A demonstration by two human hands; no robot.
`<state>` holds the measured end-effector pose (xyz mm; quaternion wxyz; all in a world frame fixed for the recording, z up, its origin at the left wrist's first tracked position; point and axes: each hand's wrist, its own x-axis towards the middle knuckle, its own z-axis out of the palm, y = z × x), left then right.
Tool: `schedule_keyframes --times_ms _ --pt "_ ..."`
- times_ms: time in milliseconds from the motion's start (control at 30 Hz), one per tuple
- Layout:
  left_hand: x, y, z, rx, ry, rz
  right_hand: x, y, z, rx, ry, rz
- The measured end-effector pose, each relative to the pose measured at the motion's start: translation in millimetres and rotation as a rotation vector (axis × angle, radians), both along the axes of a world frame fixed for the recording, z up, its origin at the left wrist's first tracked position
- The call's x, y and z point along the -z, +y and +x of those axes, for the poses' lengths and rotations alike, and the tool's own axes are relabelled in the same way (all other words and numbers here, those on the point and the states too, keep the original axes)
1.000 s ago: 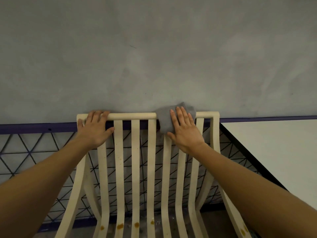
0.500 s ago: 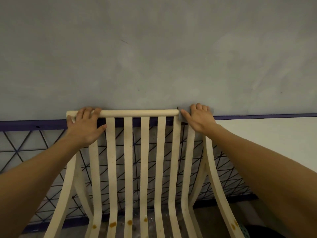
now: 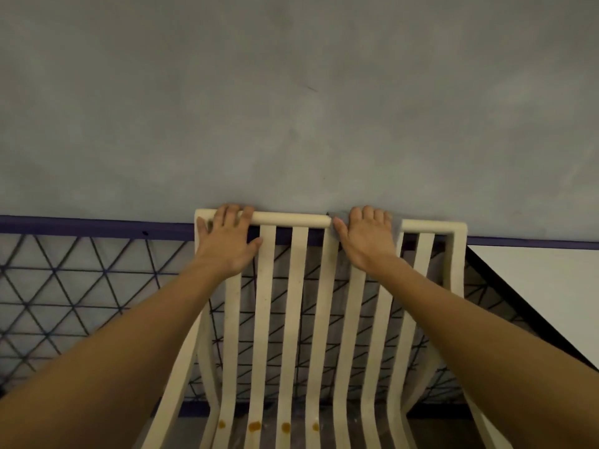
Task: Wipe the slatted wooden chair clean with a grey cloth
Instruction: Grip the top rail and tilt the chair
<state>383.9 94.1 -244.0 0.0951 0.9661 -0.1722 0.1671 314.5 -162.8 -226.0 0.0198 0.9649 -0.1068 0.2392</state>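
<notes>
Head view: pale slatted chair [image 3: 296,306] w/ its back towards me, top rail right up against a grey wall [image 3: 291,108]. Left hand [image 3: 227,244] grips the rail near the left corner, fingers [image 3: 231,211] curled over the top, close together, thumb out to the side. Right hand [image 3: 368,241] sits further right on the rail, fingers [image 3: 369,212] hooked over it, pressing the cloth [image 3: 396,223] down; only grey slivers of it show either side of the hand. Orange-brown spots [image 3: 254,426] low on several slats. Behind the chair, black mesh fence [image 3: 64,286] w/ a purple bar [image 3: 81,223] on top. White panel [image 3: 534,286] far right.
</notes>
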Motion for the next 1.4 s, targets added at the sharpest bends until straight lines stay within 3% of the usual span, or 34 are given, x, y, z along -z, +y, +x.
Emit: schedule_keyframes --times_ms 567,733,1067,1400 --pt "-4 1 -6 0.058 0.011 -0.069 10 110 42 -0.331 -0.081 -0.153" --pt "-6 7 -6 0.049 0.023 -0.074 4 61 34 -0.538 0.003 -0.219" --pt "-15 -8 -12 -0.074 0.063 -0.045 -8 -67 -1 -0.435 0.037 0.045" --pt "-9 -6 -8 -0.108 0.043 0.023 -12 -175 -47 -0.259 0.050 0.134"
